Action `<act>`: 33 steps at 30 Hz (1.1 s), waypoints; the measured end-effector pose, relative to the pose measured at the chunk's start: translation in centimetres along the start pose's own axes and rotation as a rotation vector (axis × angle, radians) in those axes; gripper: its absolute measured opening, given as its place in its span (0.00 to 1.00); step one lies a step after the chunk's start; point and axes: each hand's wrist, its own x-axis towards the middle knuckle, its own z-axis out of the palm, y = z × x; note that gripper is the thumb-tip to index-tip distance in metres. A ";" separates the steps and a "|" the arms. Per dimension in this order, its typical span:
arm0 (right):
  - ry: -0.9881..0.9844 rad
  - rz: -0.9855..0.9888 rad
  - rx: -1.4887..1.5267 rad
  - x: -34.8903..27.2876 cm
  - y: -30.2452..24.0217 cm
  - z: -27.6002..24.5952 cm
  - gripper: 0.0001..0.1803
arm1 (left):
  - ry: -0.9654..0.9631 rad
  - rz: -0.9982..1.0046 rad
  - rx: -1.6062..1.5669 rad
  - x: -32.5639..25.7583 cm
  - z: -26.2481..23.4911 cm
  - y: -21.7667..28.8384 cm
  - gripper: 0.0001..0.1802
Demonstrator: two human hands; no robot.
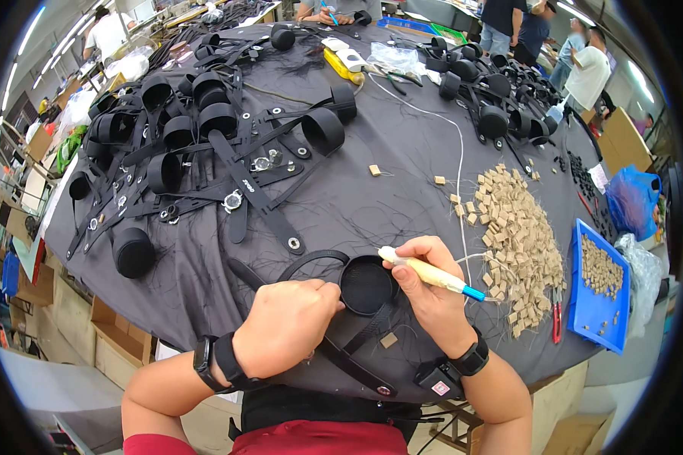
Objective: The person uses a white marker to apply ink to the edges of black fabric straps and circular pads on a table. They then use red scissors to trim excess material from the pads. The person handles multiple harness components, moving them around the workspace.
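Observation:
My left hand (pixel 287 326) is closed on a black strap piece with a round padded cup (pixel 365 284), pressing it to the dark cloth at the near edge. My right hand (pixel 426 292) grips a pale yellow pen-like tool (pixel 426 271) with a blue rear end and a thin white cord; its tip rests at the cup's upper rim. A single tan tag (pixel 388 340) lies on the cloth just below the cup.
A heap of small tan tags (pixel 517 235) lies to the right, beside a blue tray (pixel 601 318) holding more. Red-handled pliers (pixel 557 318) lie between them. Several black strap-and-cup assemblies (pixel 205 144) cover the left and far side. Other people work at the far edge.

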 end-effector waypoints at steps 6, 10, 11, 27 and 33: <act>0.001 0.012 0.035 0.0 -0.3 0.2 0.18 | 0.127 0.035 -0.126 1.1 -2.4 0.5 0.04; -0.019 0.039 0.066 0.1 -0.4 -0.2 0.19 | 0.199 0.039 -0.265 2.8 -2.2 0.5 0.03; -0.024 0.042 0.075 0.0 -0.4 -0.3 0.19 | 0.208 0.034 -0.295 3.1 -2.0 0.3 0.03; -0.107 -0.160 -0.282 1.0 -1.5 -0.2 0.06 | 0.267 -0.062 -0.422 4.1 -0.3 -0.7 0.04; -0.121 -0.172 -0.308 1.1 -1.6 -0.1 0.07 | 0.290 -0.068 -0.479 4.1 -0.1 -0.9 0.04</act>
